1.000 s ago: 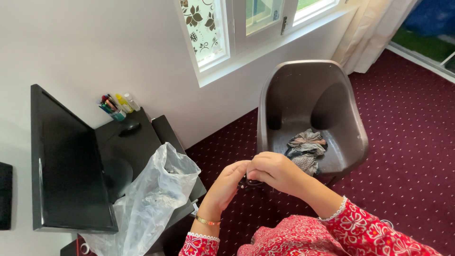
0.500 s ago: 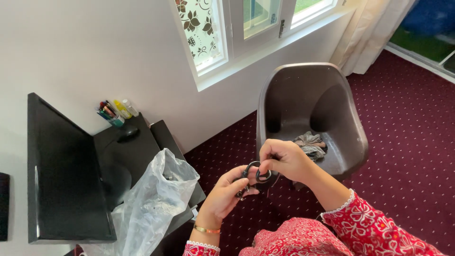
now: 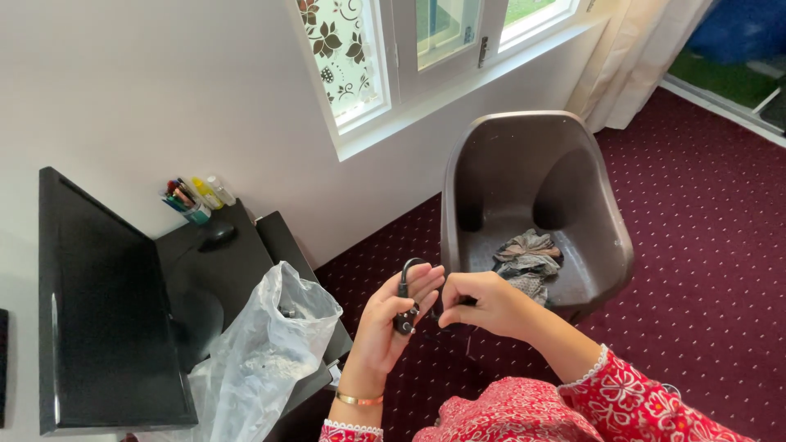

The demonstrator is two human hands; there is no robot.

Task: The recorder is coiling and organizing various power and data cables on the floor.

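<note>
Left hand (image 3: 393, 315) pinches black earphone cord (image 3: 404, 295), right hand (image 3: 483, 303) pinching its end; best kept taut above brown chair (image 3: 536, 188).

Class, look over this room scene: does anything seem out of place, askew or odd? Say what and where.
A crumpled cloth lies bunched on the seat of the brown chair instead of folded away. A loose clear plastic bag slumps open over the edge of the black desk. The black cord held between left hand and right hand looks undamaged.
</note>
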